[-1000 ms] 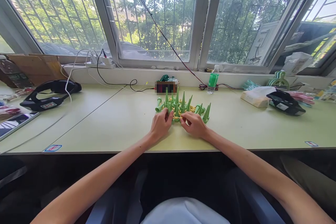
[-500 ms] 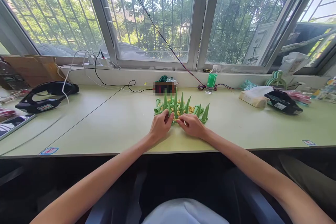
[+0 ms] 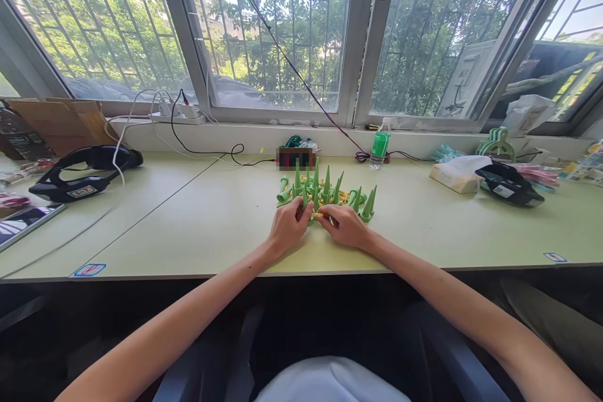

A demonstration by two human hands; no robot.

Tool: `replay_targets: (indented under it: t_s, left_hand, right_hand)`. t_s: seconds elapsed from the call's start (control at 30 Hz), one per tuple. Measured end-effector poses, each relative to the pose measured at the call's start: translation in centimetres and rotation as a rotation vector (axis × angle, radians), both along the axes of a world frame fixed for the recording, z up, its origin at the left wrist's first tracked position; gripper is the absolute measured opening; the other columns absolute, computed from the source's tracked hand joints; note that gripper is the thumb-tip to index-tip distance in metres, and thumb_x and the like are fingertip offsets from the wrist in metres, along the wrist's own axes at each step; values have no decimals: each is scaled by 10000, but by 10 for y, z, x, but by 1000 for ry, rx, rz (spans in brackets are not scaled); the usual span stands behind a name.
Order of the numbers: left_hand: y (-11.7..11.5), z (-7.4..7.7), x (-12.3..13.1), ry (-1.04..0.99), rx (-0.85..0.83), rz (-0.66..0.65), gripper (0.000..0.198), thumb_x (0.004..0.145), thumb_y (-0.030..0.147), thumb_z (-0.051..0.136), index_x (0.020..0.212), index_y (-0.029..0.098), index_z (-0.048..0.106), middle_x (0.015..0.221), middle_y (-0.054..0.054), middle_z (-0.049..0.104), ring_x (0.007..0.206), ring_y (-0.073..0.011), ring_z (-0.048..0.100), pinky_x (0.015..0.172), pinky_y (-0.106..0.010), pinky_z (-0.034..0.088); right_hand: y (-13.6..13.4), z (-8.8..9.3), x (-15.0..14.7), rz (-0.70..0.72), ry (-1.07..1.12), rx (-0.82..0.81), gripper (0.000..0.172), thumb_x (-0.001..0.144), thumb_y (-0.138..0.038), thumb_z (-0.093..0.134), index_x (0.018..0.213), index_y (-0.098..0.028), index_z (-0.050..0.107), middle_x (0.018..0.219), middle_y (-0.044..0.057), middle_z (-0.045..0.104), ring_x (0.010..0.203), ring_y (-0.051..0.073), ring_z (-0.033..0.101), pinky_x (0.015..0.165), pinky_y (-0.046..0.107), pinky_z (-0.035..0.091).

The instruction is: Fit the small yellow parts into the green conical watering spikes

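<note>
A cluster of green cone-shaped plastic spikes [image 3: 325,188] stands and lies on the pale green table [image 3: 211,226], with small yellow pieces among them. My left hand [image 3: 288,227] rests at the near left of the cluster, fingers curled on a green spike. My right hand [image 3: 345,225] sits just right of it, fingers pinched. Between the two hands a small yellow piece [image 3: 316,215] shows, held at my right fingertips. The fingertips themselves are partly hidden.
A green bottle [image 3: 379,146] stands at the back by the window sill. Black headset-like devices lie at the far left [image 3: 80,173] and right [image 3: 509,183]. A white bag [image 3: 455,173], cables and a power strip [image 3: 176,114] line the back edge.
Both hands have stayed at the near side of the cluster, with only slight finger movement. The view has shifted a little.
</note>
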State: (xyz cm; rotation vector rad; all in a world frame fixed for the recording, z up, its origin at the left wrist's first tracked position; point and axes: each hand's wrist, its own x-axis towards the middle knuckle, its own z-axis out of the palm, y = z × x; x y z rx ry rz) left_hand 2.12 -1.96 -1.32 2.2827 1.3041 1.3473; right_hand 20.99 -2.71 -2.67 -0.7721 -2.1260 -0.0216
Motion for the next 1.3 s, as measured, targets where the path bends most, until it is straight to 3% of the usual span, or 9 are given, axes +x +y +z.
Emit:
replay_targets:
  t_s: [0.2, 0.6, 0.83, 1.3]
  left_hand:
    - [0, 0, -1, -9, 23, -1, 397, 943, 422, 496, 657, 208, 322, 529, 59, 371, 479, -99, 332, 527, -254, 281]
    - [0, -1, 0, 14, 78, -37, 379, 944, 382, 505, 659, 206, 327, 539, 58, 379, 493, -100, 329, 532, -254, 282]
    - [0, -1, 0, 13, 71, -8, 384, 940, 393, 502, 656, 209, 321, 543, 52, 393, 495, -104, 340, 532, -257, 283]
    - [1, -2, 0, 37, 79, -10, 373, 940, 391, 506, 654, 204, 358, 546, 50, 411, 498, -103, 350, 534, -254, 290]
  right_hand:
    - [1, 0, 0, -11, -6, -8, 163, 982, -284, 499, 979, -171, 616, 768, 33, 668, 566, 115, 537, 584, 240, 401]
    - [0, 3, 0, -78, -84, -67, 331, 1010, -326, 452, 752, -170, 591, 607, 6, 576, 538, 117, 499, 575, 241, 336]
    - [-1, 2, 0, -65, -32, -105, 150, 962, -317, 563, 1001, -185, 622, 692, -1, 656, 530, 112, 529, 609, 232, 397]
    - [4, -2, 2, -71, -82, -73, 266, 1013, -362, 470, 890, -173, 611, 620, 2, 592, 526, 119, 510, 571, 228, 329]
